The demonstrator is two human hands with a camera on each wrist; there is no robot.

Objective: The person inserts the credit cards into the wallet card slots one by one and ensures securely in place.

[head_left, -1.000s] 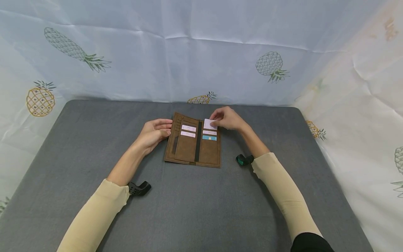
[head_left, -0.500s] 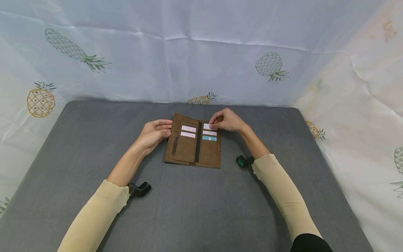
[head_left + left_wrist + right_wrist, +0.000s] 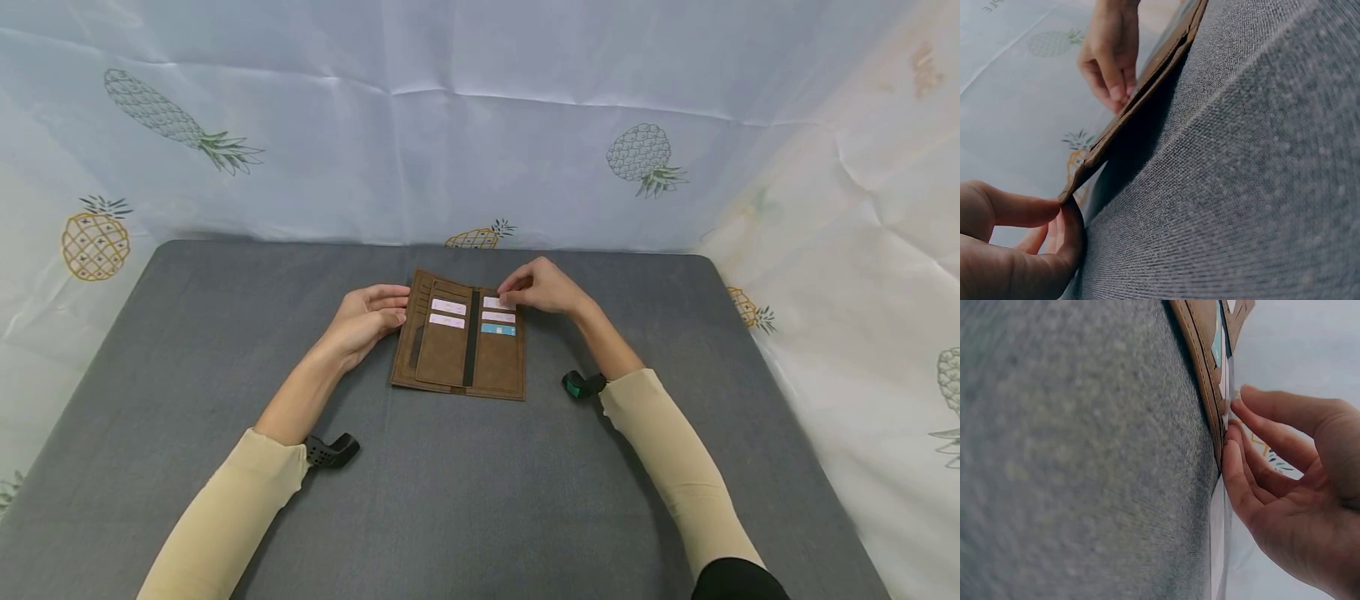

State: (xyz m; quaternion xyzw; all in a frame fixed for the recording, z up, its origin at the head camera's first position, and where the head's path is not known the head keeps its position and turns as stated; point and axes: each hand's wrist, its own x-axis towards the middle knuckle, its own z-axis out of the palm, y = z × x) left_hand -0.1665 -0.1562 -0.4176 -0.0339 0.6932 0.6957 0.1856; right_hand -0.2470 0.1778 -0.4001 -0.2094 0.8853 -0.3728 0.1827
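Note:
A brown bifold wallet lies spread open, a dark strip down its middle. My left hand pinches its left edge between thumb and fingers; in the left wrist view that edge is raised off the cloth. At the top right slot my right hand has curled fingers and thumb at a white card, which sits mostly inside the slot. Below it show a second pale card and a blue card. On the left panel two pale cards sit in slots. My right fingertips partly cover the top card.
A grey cloth-covered table lies under the wallet. Behind it and at the sides hangs a white curtain printed with pineapples. Black wrist mounts stick out from both sleeves over the table.
The white card under my right hand has slid down into the top right slot, and that hand has lowered slightly with it. My left hand stays in place on the wallet's edge.

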